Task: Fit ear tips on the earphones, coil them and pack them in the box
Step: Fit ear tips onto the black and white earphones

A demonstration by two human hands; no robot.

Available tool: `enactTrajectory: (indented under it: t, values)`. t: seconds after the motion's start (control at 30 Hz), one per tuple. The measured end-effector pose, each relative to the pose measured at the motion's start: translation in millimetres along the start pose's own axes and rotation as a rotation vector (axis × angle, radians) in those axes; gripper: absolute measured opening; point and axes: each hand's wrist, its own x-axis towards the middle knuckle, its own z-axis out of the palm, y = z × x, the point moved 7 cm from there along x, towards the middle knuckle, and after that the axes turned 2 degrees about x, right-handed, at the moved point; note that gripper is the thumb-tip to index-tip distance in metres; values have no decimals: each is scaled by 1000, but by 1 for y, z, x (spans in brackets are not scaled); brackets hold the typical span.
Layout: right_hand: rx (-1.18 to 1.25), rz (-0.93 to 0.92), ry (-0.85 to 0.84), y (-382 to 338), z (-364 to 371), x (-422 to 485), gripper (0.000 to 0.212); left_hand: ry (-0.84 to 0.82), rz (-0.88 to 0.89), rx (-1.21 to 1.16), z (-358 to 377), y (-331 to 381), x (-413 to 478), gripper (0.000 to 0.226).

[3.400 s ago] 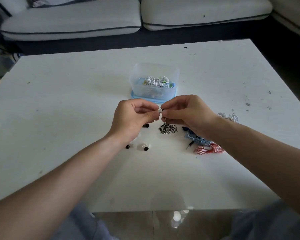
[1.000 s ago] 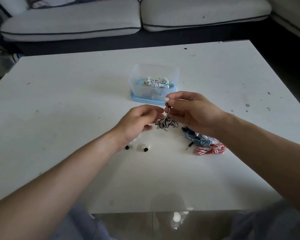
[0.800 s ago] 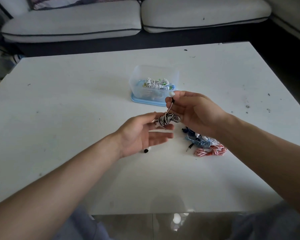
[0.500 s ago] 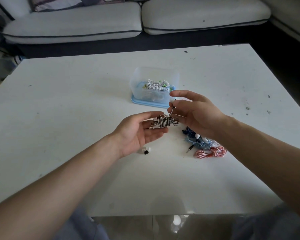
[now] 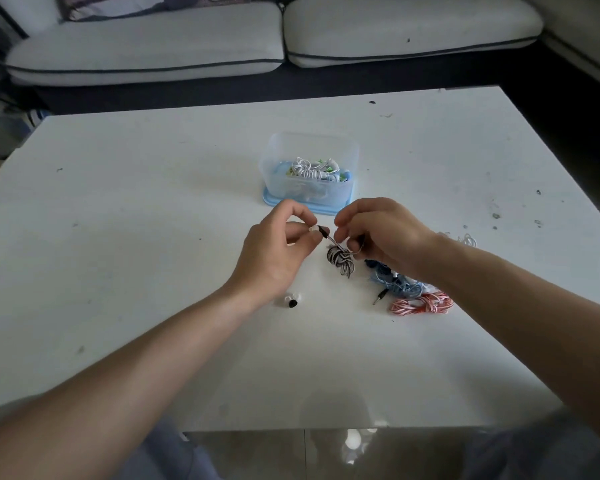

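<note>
Left hand (image 5: 276, 249): thumb and fingertips pinch one earbud (image 5: 323, 231), with a pale ear tip (image 5: 313, 229) at its nose. Can't tell if the tip is fully seated.

A spare tip (image 5: 292, 302) lies on the table (image 5: 118, 237) by the left wrist.

The box (image 5: 309, 194) sits just behind the hands, top open, with white earphones already inside.

The striped earphones (image 5: 340, 260) hang as a tight coil between the hands, low over the table. Can't tell if they touch it.

Right hand (image 5: 381, 233): fingers curl around the other cable branch. What they hold at its end is hidden.

Blue bundle (image 5: 397, 284) and red-white bundle (image 5: 421, 303) wait on the table under the right forearm.

My read is that this is the tip-fitting step on the striped pair. To do it well:
- Hold the bud by its body, not the cable.
- Push the tip on with a slight twist until the collar snaps past the nozzle lip.
- Tug-test it.
- Use the right hand to keep slack in the branch, so the coil doesn't unwind or pull on the bud.
- Check that the second bud has a tip before boxing. If it's bare, the spare tip is probably for it.
</note>
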Motion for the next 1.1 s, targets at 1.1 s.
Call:
enactTrajectory:
  t: [1.1]
  values:
    - [-100,55,21,21,2,1,4,-373,-53,838,-10,-52,17,16]
